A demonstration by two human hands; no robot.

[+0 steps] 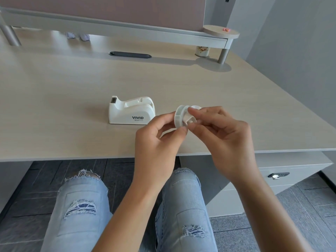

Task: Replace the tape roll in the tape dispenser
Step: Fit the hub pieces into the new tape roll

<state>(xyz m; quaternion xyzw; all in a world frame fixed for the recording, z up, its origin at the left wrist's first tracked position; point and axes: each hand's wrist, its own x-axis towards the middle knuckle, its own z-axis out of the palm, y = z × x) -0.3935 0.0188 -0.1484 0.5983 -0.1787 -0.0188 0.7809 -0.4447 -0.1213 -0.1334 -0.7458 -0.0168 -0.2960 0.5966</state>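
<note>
Seemingly mid-swap, both hands hold a white spool point(183, 118) above the worktop point(72, 91) — the left hand point(156, 142) pinches its flange rim, while the right hand point(223, 135) has fingers point(195, 111) closed on the hub. No tape shows on it. The spool's axis runs roughly left to right. The dispenser point(131, 110) stands empty just to the left — nearer the left hand, cradle open upward.

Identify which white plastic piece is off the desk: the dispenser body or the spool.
The spool, held up between both hands. The VIVID-marked dispenser body stands on the desk, untouched.
</note>
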